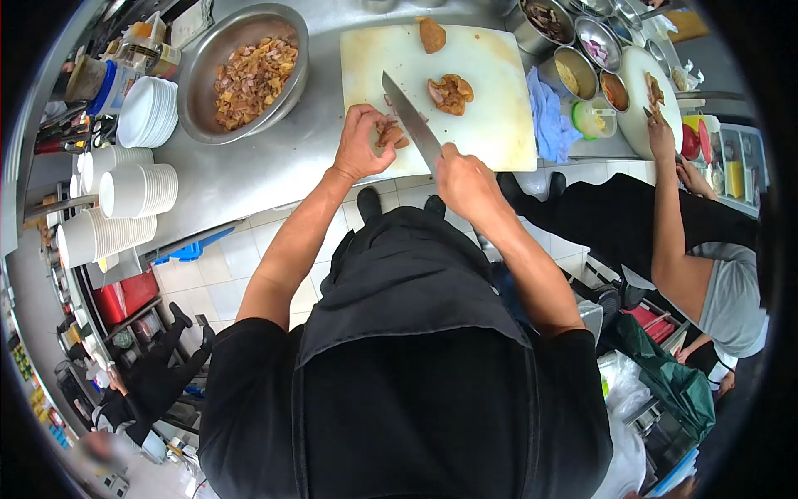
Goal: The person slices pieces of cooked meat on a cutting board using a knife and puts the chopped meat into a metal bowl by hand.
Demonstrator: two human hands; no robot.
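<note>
My right hand (467, 181) is closed around the handle of a large kitchen knife (407, 118). Its blade slants up and left over a white cutting board (499, 91). Just left of the blade, my left hand (359, 145) pinches a partly cut piece of browned meat (392, 135) with curled fingers. Two more chunks lie on the board: a folded meat piece (451, 94) right of the knife and a smooth meat piece (431, 35) at the far edge. To the left stands a steel bowl (197, 79) holding many small diced meat bits (253, 81).
Stacked white plates (148, 112) and bowls (137, 190) stand at the counter's left. A blue cloth (552, 121) and steel food containers (575, 73) sit right of the board. Close on the right, another person (665, 216) works at a round board (636, 79).
</note>
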